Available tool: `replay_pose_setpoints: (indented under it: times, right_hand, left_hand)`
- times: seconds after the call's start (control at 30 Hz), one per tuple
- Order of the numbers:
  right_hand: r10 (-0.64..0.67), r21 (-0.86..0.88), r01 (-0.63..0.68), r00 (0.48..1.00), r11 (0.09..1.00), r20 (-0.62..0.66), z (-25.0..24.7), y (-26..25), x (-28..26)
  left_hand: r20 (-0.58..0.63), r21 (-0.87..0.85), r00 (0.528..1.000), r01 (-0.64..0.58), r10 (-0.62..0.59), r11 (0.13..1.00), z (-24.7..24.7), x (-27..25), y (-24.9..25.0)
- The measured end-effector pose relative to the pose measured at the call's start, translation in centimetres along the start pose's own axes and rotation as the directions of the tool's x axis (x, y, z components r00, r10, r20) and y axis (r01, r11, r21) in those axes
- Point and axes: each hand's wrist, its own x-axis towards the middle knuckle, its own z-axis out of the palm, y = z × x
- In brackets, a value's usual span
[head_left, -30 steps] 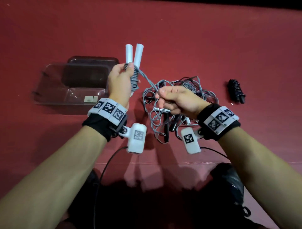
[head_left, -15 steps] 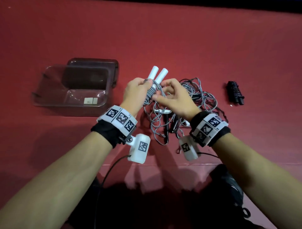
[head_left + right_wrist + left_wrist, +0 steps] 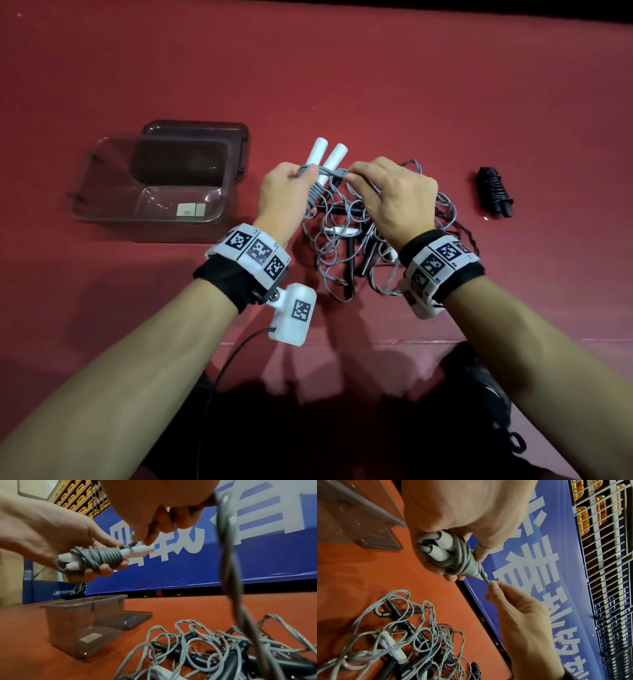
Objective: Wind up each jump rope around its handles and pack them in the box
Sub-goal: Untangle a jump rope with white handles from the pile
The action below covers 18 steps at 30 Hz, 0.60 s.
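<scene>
My left hand [image 3: 282, 195] grips the white handles [image 3: 327, 157] (half-wound); my right hand [image 3: 394, 195] pinches the grey cord [image 3: 102, 556]

Sports hall: red mat [image 3: 376, 68], blue banner [image 3: 240, 561].

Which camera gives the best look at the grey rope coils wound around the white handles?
The right wrist view: the coils lie side-on, each turn distinct. The left wrist view shows them end-on and bunched. In the head view the left hand mostly hides them.
</scene>
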Motion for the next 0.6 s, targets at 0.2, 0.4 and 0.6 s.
replay_pose_setpoints:
  times: [0.2, 0.4, 0.6]
  right_hand:
    - [0.158, 0.185, -0.245, 0.907, 0.952, 0.389, 0.4, -0.6, 0.0]
    - [0.200, 0.568, -0.819, 0.573, 0.084, 0.795, 0.5, -2.6, 0.6]
    - [0.208, 0.432, -0.858, 0.492, 0.278, 0.845, 0.1, -1.3, 0.9]
  left_hand:
    - [-0.040, -0.098, 0.999, -0.009, 0.005, 0.995, 0.4, -0.7, 0.4]
    - [-0.035, -0.173, 0.999, 0.000, -0.006, 0.985, 0.4, -0.7, 0.2]
    - [-0.033, -0.116, 0.999, 0.029, -0.033, 0.993, 0.5, -0.6, -0.6]
